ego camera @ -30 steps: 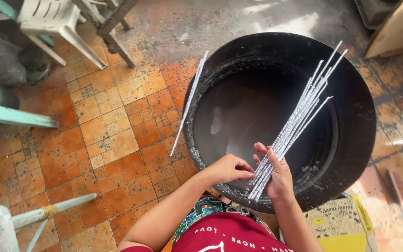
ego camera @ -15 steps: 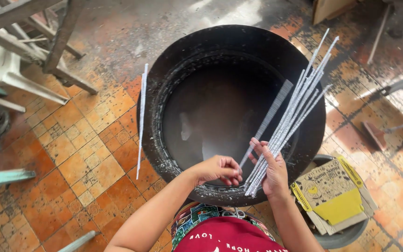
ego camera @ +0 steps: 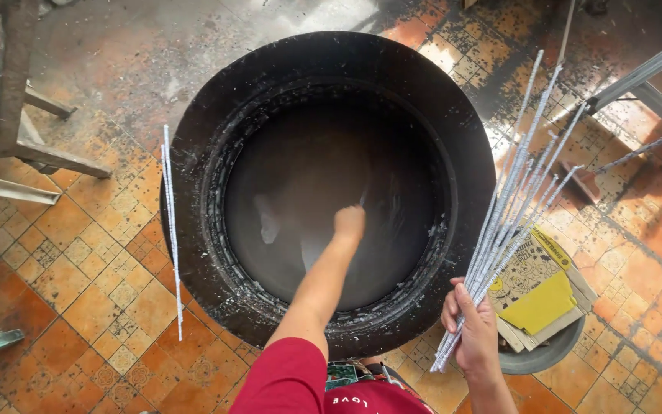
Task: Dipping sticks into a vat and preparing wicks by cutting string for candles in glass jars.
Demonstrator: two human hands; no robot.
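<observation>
- Reaching down into the big black basin (ego camera: 331,69), the left hand (ego camera: 349,223) was closed in a fist around the near end of one thin rod (ego camera: 362,198) that slanted up out of the grey liquid (ego camera: 308,176) near the basin's middle.
- Just outside the basin's right rim, the right hand (ego camera: 470,331) was clenched around the lower ends of a bundle of thin white rods (ego camera: 511,201), which fanned upward and away.
- A single pale rod (ego camera: 171,222) lay along the basin's left outer edge, over the orange tiled floor (ego camera: 86,291).
- Right of the basin, beneath the bundle, yellow folded cardboard (ego camera: 542,295) sat in a small grey bowl (ego camera: 542,356).
- Wooden furniture legs (ego camera: 17,84) stood well to the basin's left.
</observation>
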